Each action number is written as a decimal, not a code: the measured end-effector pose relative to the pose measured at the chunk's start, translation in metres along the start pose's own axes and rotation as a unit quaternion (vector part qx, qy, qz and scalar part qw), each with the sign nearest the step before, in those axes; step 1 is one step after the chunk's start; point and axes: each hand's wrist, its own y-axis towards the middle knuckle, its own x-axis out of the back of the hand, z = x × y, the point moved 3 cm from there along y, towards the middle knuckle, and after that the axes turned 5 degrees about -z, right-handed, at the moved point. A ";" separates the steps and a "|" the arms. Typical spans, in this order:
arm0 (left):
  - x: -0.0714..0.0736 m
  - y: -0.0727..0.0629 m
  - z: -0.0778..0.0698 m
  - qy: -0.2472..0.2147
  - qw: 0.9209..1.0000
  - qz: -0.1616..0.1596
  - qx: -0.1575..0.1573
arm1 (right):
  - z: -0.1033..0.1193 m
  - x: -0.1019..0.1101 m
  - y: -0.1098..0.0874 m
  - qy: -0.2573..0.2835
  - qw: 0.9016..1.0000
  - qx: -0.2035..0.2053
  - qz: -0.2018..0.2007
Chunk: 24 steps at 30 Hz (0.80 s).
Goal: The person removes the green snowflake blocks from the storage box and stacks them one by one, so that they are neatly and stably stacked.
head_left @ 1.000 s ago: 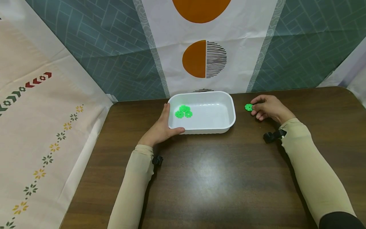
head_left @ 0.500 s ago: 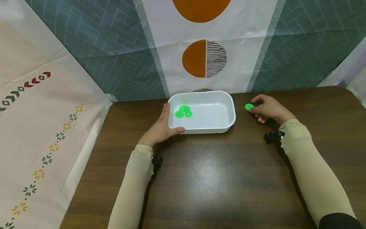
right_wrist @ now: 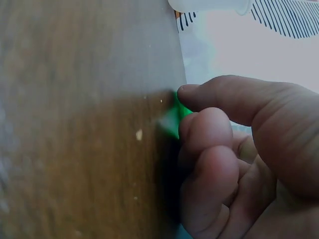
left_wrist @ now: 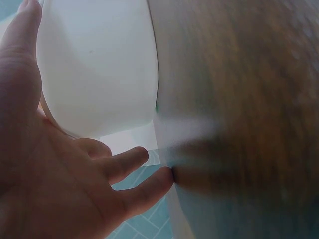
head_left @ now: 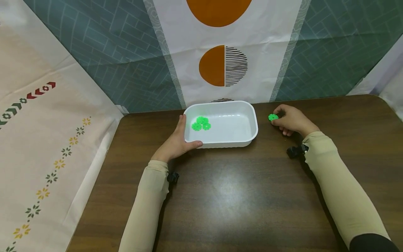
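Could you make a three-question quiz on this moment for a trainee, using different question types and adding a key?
1. Short answer: What does the right hand pinch?
2. True or false: The left hand touches the white tray.
3. Fill in the blank: In the head view, the green pieces inside the white tray lie nearer its ____ end.

Key:
1. A green disc, beyond the tray's right end.
2. True; its thumb lies along the near side, at the tray's left end.
3. Left.
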 end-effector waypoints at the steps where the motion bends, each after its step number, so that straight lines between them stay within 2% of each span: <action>1: 0.000 0.000 0.001 0.000 1.000 0.000 0.000 | 0.000 0.000 0.000 -0.001 1.000 0.000 0.000; 24: 0.000 0.000 -0.001 0.005 1.000 0.002 0.001 | 0.000 -0.001 -0.001 -0.011 1.000 -0.009 -0.010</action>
